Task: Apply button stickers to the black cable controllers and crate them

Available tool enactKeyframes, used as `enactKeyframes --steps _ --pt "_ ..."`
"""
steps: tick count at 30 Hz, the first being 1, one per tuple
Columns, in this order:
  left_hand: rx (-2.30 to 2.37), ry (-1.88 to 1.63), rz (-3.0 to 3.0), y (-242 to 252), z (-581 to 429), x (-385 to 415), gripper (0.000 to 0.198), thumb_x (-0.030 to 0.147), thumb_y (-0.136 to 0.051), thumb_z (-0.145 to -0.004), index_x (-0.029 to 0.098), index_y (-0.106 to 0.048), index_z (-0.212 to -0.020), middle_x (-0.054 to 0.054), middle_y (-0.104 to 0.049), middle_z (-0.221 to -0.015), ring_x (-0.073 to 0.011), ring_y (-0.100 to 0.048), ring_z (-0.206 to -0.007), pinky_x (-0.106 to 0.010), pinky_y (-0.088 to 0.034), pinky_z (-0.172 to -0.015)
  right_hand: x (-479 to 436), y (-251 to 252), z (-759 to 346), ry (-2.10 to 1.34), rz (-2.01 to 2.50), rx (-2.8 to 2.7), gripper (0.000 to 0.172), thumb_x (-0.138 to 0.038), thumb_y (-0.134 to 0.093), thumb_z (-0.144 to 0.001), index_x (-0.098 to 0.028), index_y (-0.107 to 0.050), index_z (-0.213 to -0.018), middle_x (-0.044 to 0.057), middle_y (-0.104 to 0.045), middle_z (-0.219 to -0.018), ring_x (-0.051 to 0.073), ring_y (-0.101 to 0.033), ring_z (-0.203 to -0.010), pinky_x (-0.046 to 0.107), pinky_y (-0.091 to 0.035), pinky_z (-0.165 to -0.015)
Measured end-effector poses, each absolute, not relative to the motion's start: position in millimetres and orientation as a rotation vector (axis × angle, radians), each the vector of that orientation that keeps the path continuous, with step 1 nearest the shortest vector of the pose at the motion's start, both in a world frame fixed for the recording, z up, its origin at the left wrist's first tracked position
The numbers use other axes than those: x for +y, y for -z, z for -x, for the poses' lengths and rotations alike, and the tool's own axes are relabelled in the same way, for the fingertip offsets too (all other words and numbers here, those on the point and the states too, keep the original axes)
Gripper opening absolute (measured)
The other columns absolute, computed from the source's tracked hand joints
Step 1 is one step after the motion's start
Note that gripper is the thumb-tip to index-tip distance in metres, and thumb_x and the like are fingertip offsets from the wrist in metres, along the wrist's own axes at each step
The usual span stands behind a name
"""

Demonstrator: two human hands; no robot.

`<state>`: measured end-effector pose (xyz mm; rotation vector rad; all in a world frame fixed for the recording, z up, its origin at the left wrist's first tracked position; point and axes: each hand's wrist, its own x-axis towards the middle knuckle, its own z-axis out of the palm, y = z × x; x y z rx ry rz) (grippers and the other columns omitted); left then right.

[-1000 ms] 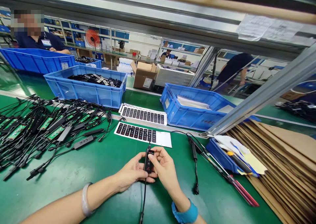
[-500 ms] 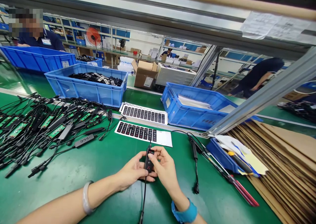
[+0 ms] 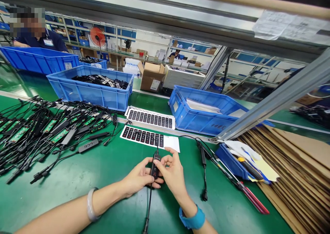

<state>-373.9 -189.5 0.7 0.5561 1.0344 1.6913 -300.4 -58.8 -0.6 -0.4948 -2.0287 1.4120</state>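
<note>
Slim black plastic inline controller [image 3: 154,168] sits at centre, low in view, held just above the green table [image 3: 85,192], with a black cable [image 3: 149,206] running off toward 6 o'clock. Left hand [image 3: 138,177] has its fingers curled round the controller, grasping it. Right hand [image 3: 175,175] is at the controller's 3 o'clock side, fingers loosely spread and touching it; cannot tell if they grip. White sheet of black printed labels [image 3: 144,138] lies at 12 o'clock, a stack of similar sheets [image 3: 151,121] just behind. Heap of black cables with green circuit boards [image 3: 38,130] is at 10 o'clock. Blue plastic crate of black parts [image 3: 87,94] is beyond it, another blue crate holding papers [image 3: 196,118] at 1 o'clock. Small blue tray with papers [image 3: 229,163] and a red-handled screwdriver [image 3: 254,200] are at 3 o'clock, flat brown cardboard sheets [image 3: 291,168] beside them.
</note>
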Motion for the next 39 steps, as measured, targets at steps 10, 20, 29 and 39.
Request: enactKeyframes --steps 10,20,29,39 --pt "1.072 -1.626 -0.647 -0.7 375.2 -189.9 0.046 0.033 -0.084 -0.064 0.01 -0.062 -0.097 -0.007 -0.069 -0.079 -0.0146 -0.066 -0.068 -0.022 -0.051 -0.058 -62.9 -3.5 301.6 -1.736 0.329 -2.165 0.046 -0.04 -0.073 -0.073 -0.019 -0.055 -0.11 0.0 -0.058 -0.081 0.015 -0.055 -0.07 0.028 -0.049 -0.066" --pt "1.135 -1.62 -0.592 3.9 375.9 -187.2 0.053 0.061 -0.068 -0.074 0.012 -0.059 -0.091 -0.007 -0.068 -0.074 -0.0125 -0.064 -0.056 -0.019 -0.044 -0.046 -56.8 -3.9 300.4 -1.54 0.359 -2.209 0.042 -0.047 -0.047 -0.091 -0.015 -0.064 -0.113 0.004 -0.067 -0.078 0.018 -0.062 -0.072 0.031 -0.05 -0.071" --pt "1.26 -1.602 -0.713 14.0 374.9 -179.7 0.059 0.068 -0.061 -0.075 0.013 -0.056 -0.098 -0.004 -0.065 -0.073 -0.0126 -0.062 -0.054 -0.024 -0.051 -0.052 -65.1 -4.9 299.0 -1.38 0.32 -2.254 0.029 -0.031 -0.055 -0.085 -0.016 -0.063 -0.108 0.007 -0.073 -0.086 0.021 -0.069 -0.079 0.03 -0.053 -0.073" --pt "2.389 -1.143 -1.594 -4.5 436.2 -197.9 0.04 0.04 -0.062 -0.085 0.02 -0.063 -0.12 -0.014 -0.058 -0.132 -0.0325 -0.047 -0.127 -0.049 -0.03 -0.111 34.1 -14.4 286.4 -0.426 0.814 -2.241 0.047 -0.023 -0.043 -0.087 -0.01 -0.053 -0.13 0.021 -0.065 -0.093 0.033 -0.061 -0.087 0.046 -0.046 -0.076"
